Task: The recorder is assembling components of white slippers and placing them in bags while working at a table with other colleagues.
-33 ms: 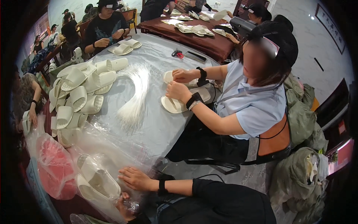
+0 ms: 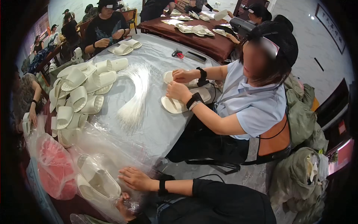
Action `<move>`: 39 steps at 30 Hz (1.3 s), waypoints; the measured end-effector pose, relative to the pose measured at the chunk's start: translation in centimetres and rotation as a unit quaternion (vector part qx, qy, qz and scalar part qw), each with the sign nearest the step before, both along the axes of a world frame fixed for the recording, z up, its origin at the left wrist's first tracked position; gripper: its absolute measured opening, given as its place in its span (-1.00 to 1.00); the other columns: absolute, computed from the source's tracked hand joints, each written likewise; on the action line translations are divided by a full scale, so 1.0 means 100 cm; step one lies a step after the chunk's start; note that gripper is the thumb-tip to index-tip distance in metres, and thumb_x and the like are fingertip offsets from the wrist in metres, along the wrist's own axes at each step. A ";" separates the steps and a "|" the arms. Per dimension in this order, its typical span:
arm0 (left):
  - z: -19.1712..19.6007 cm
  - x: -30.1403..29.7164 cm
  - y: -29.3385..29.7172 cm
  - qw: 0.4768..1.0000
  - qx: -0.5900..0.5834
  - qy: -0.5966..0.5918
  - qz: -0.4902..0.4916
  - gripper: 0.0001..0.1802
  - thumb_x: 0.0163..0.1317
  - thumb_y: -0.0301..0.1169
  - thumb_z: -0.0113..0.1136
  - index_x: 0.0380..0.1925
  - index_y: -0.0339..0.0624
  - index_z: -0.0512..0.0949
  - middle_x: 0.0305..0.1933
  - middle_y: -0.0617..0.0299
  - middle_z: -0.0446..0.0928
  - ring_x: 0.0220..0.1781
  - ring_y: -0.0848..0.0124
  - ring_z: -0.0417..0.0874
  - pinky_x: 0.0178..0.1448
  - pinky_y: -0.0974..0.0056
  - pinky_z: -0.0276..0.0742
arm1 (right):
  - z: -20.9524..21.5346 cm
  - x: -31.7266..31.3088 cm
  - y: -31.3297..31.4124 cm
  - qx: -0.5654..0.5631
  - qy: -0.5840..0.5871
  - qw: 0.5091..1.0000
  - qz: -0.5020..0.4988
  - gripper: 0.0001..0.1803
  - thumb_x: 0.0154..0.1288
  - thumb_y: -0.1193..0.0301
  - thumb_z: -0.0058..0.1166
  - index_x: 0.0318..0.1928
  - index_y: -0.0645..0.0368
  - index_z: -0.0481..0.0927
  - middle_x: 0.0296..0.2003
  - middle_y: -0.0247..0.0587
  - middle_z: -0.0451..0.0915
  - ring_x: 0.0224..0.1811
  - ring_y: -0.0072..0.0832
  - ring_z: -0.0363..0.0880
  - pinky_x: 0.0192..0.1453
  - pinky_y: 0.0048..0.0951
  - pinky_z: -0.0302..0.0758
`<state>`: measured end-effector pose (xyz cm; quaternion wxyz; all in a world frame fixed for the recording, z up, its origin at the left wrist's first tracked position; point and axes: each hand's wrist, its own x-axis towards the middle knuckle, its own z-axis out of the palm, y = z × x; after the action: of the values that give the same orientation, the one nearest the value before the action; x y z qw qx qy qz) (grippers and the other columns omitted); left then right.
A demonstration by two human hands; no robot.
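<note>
A pair of cream slide slippers (image 2: 102, 183) lies in a clear plastic bag (image 2: 123, 155) at the lower left. My right hand (image 2: 137, 179) rests on the bag beside the slippers, palm down, its fingers apart. Below it, at the picture's bottom, my left hand (image 2: 125, 209) is closed on crumpled clear plastic next to the slippers' near end; part of this hand is hidden. Touching the bag's left side is a red bundle (image 2: 56, 168) wrapped in clear plastic.
A heap of cream slippers (image 2: 78, 98) covers the table's left. White plastic strands (image 2: 140, 93) lie mid-table. At right, a co-worker's hands (image 2: 178, 91) are over another slipper pair (image 2: 175, 105). A phone (image 2: 195, 56) lies beyond. Large green sacks (image 2: 298, 179) stand at right.
</note>
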<state>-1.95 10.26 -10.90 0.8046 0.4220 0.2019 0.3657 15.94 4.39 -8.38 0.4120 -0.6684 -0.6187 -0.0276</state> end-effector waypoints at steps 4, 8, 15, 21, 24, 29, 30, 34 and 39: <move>0.015 0.003 0.000 0.992 -0.085 -0.034 -0.085 -0.74 0.23 -0.25 0.06 -0.43 -0.20 0.31 -0.36 0.23 0.23 -0.21 0.40 0.25 -0.05 0.32 0.21 | -0.003 0.000 0.001 0.002 0.006 1.000 -0.004 -0.60 0.08 0.41 0.09 -0.03 0.25 0.49 0.06 -0.05 0.40 0.15 -0.19 0.33 0.27 -0.21 0.23; 0.017 0.004 -0.005 0.987 -0.138 -0.046 -0.065 -0.68 0.16 -0.20 0.12 -0.43 -0.19 0.28 -0.40 0.24 0.23 -0.25 0.41 0.27 -0.06 0.34 0.23 | -0.005 0.000 0.002 -0.006 0.008 1.000 0.002 -0.60 0.08 0.41 0.09 -0.02 0.26 0.49 0.07 -0.04 0.40 0.16 -0.18 0.32 0.28 -0.20 0.22; 0.022 0.006 -0.009 0.994 -0.105 0.004 -0.007 -0.62 0.12 -0.19 0.22 -0.31 -0.20 0.30 -0.42 0.24 0.26 -0.27 0.43 0.31 -0.12 0.37 0.28 | -0.006 0.001 0.002 -0.018 0.015 1.000 0.010 -0.55 0.07 0.41 0.09 0.01 0.26 0.48 0.09 -0.03 0.39 0.19 -0.17 0.30 0.30 -0.20 0.21; 0.001 0.000 0.002 0.996 -0.082 0.040 0.019 -0.71 0.10 -0.32 0.17 -0.30 -0.24 0.34 -0.48 0.26 0.26 -0.34 0.41 0.34 -0.17 0.37 0.29 | -0.005 0.000 0.002 -0.027 0.006 1.000 0.014 -0.54 0.06 0.40 0.09 0.03 0.27 0.47 0.09 -0.04 0.39 0.19 -0.17 0.29 0.29 -0.20 0.21; 0.010 0.003 0.002 0.995 -0.083 0.049 0.004 -0.79 0.08 -0.37 0.14 -0.36 -0.26 0.38 -0.45 0.24 0.33 -0.32 0.38 0.39 -0.13 0.37 0.32 | -0.004 0.000 0.001 -0.032 0.003 0.999 0.011 -0.53 0.06 0.40 0.10 0.04 0.27 0.46 0.11 -0.05 0.37 0.19 -0.17 0.30 0.28 -0.21 0.22; 0.030 0.007 -0.005 0.988 -0.080 0.129 0.031 -0.85 0.09 -0.43 0.09 -0.40 -0.30 0.41 -0.36 0.15 0.42 -0.20 0.34 0.45 -0.01 0.34 0.36 | -0.003 0.002 0.000 -0.038 0.002 0.999 0.011 -0.52 0.06 0.39 0.11 0.04 0.26 0.46 0.12 -0.05 0.36 0.20 -0.17 0.30 0.27 -0.22 0.24; 0.028 0.003 -0.002 0.983 -0.037 0.181 0.013 -0.86 0.10 -0.46 0.07 -0.39 -0.32 0.42 -0.33 0.12 0.44 -0.16 0.33 0.46 0.03 0.33 0.36 | -0.004 0.001 0.001 -0.035 0.003 0.999 0.012 -0.53 0.08 0.39 0.08 0.03 0.27 0.46 0.11 -0.03 0.37 0.17 -0.15 0.31 0.28 -0.21 0.23; 0.022 0.007 -0.001 0.991 -0.099 0.091 0.017 -0.91 0.12 -0.51 0.02 -0.41 -0.32 0.40 -0.34 0.13 0.41 -0.18 0.35 0.43 0.00 0.32 0.36 | -0.005 0.001 0.002 -0.029 0.003 0.999 0.012 -0.56 0.10 0.38 0.05 0.03 0.27 0.47 0.09 -0.01 0.39 0.14 -0.13 0.33 0.27 -0.20 0.23; 0.024 0.004 -0.003 0.991 -0.126 0.041 -0.011 -0.94 0.12 -0.52 -0.02 -0.45 -0.29 0.35 -0.39 0.19 0.30 -0.25 0.37 0.32 -0.06 0.32 0.29 | -0.001 -0.001 0.000 -0.026 -0.002 1.000 0.009 -0.59 0.13 0.37 0.04 0.02 0.25 0.48 0.09 -0.03 0.39 0.16 -0.16 0.32 0.29 -0.20 0.21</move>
<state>-1.58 9.96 -8.45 0.8463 0.3340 0.2744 0.3113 15.80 4.42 -8.48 0.3936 -0.6730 -0.6261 -0.0092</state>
